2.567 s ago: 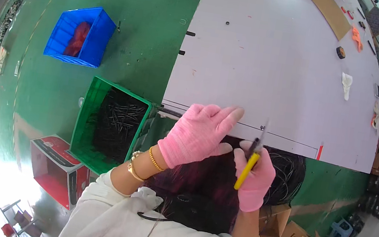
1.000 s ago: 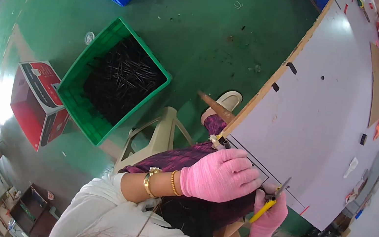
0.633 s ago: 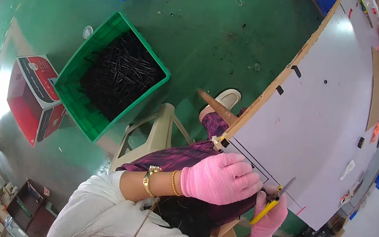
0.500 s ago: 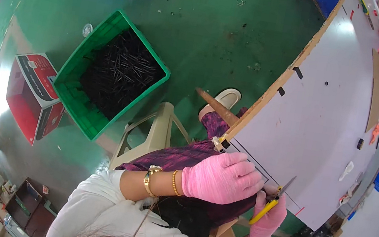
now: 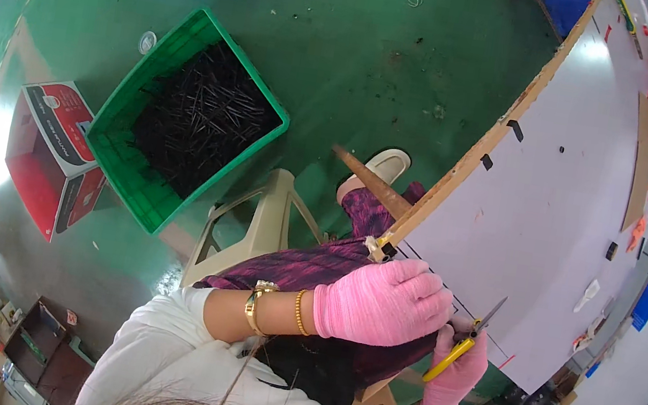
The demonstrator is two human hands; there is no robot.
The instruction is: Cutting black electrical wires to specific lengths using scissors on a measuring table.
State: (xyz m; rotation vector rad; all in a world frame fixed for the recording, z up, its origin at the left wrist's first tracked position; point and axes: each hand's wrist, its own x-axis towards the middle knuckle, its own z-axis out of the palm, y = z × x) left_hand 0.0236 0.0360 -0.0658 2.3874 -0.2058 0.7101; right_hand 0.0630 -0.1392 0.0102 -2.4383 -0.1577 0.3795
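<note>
My left hand (image 5: 386, 304), in a pink glove with a gold watch and bracelet at the wrist, is curled closed over the near corner of the white table. Whatever its fingertips pinch is hidden, though something dark shows between the two hands. Close beside it, my right hand (image 5: 459, 375), gloved in pink too, grips a pair of small scissors (image 5: 448, 363) with yellow handles. Their narrow metal blades point away to the upper right, over the table.
The white tabletop (image 5: 544, 203) carries small black pieces (image 5: 515, 130) along its wooden edge. Left of me stands a green crate (image 5: 140, 199) full of thin black strips (image 5: 202, 115). A red and white carton (image 5: 52, 151) and a pale plastic stool (image 5: 266, 219) flank it.
The view has shifted slightly. Both hands stay in nearly the same pose, with the scissors still in the right one.
</note>
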